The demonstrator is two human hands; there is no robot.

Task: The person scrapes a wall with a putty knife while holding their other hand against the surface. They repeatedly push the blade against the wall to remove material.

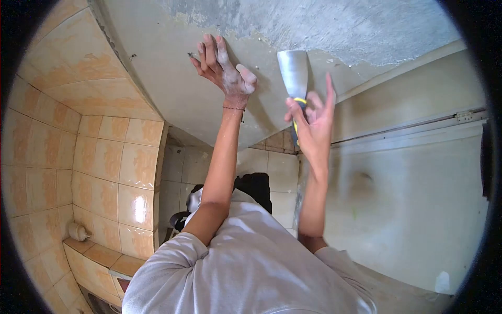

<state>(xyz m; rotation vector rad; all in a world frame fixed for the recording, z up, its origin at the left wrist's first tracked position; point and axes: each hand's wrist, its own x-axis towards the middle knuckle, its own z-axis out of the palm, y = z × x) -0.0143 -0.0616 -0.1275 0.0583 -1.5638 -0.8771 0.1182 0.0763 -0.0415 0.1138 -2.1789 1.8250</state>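
Near the top centre, my left hand (225, 73) rests against the painted wall surface (183, 99), its fingers apart and dusted with white powder. To its right, my right hand (312, 118) holds a wide scraper (294, 73) by its black and yellow handle, with the thumb across the handle and the index finger stretched upward. The metal blade points up, its edge close to the border of a rough grey patch (361, 31) where the paint is off. Whether the blade touches the surface is not clear.
Orange-patterned tiles (104, 152) cover the left side, with a tiled ledge (99, 256) low down. A pale panel (402, 209) with a metal rail (408, 125) stands at the right. Floor tiles and a dark object (256, 188) show below the wall surface.
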